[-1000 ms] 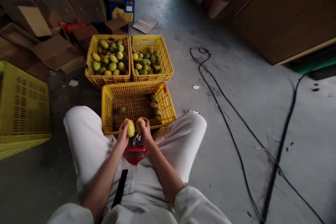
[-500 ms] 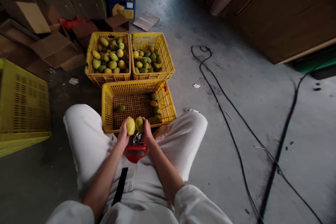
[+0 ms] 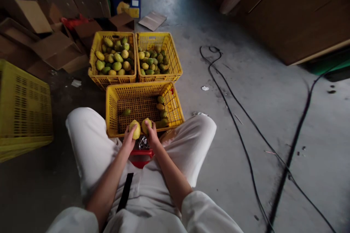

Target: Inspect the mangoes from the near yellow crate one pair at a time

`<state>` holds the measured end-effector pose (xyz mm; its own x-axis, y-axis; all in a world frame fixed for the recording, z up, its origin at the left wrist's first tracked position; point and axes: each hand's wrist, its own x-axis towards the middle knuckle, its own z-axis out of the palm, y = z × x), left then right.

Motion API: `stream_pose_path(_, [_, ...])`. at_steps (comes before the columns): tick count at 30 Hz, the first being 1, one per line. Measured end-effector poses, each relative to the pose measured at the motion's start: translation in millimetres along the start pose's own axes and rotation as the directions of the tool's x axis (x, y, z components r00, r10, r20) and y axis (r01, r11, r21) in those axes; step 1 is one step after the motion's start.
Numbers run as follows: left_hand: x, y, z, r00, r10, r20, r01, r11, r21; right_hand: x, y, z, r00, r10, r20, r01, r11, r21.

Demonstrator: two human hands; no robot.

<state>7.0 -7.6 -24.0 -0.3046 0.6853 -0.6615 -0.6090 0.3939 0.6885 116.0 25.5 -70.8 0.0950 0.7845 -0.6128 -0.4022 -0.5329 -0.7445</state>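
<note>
Over the near rim of a yellow plastic crate [image 3: 109, 111], both hands are raised side by side. My left hand [image 3: 128, 134] is closed around an oval yellow fruit [image 3: 136, 129]. My right hand [image 3: 152, 133] grips a second yellow-green fruit [image 3: 146, 125], its thumb lying across the skin. A small gap separates the two fruits. Inside the crate, several green and yellow fruits [image 3: 161, 106] line the right side, and one green fruit [image 3: 126, 112] lies at the left. Below the hands is a red object [image 3: 140, 158], with crumpled shiny wrapping [image 3: 143, 142] above it.
Behind stand two more yellow crates [image 3: 94, 69] [image 3: 175, 63], each holding several fruits. A larger yellow crate [image 3: 27, 105] is at far left. Flattened cardboard [image 3: 57, 49] lies behind it. Black cables [image 3: 240, 134] cross the floor to the right, near a brown panel [image 3: 300, 14].
The fruit in my right hand has turned, and my thumb now lies over its front. My left hand and its fruit have barely shifted.
</note>
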Motion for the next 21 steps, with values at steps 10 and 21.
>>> stream_pose_path(10, [8.8,-5.3,8.8,0.987,-0.114,-0.112,0.112,0.993,-0.02,0.9,-0.2,-0.4,0.999,0.042,0.026,-0.042,0.999,0.018])
stream_pose_path(21, [-8.1,9.4,7.3,0.995,-0.049,-0.087,0.05,0.999,0.006,4.9,-3.9,1.6,0.996,0.092,-0.002,-0.092,0.994,0.058])
